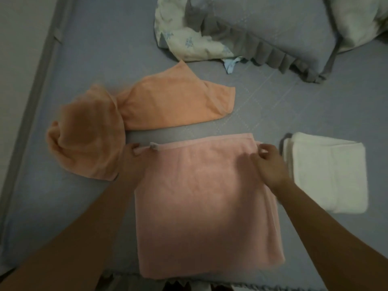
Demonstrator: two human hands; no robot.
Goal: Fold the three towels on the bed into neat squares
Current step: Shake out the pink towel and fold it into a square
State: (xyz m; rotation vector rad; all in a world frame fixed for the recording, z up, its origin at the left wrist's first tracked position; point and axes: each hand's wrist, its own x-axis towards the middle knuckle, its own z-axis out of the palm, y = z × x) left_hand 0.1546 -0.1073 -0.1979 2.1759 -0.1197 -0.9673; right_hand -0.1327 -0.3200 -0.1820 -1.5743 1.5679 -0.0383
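A pink towel (201, 206) lies flat on the bed in front of me, doubled over into a rough rectangle. My left hand (133, 160) pinches its far left corner. My right hand (268, 164) pinches its far right corner. An orange towel (134, 114) lies crumpled behind it to the left, one end bunched up. A white towel (327, 173) sits folded into a square at the right, apart from my right hand.
The grey-blue bed sheet (294, 106) covers the whole surface. A grey frilled pillow (273, 32) and a white patterned quilt (184, 40) lie at the far side. The bed's left edge (35, 97) meets a pale wall. The near edge runs just below the pink towel.
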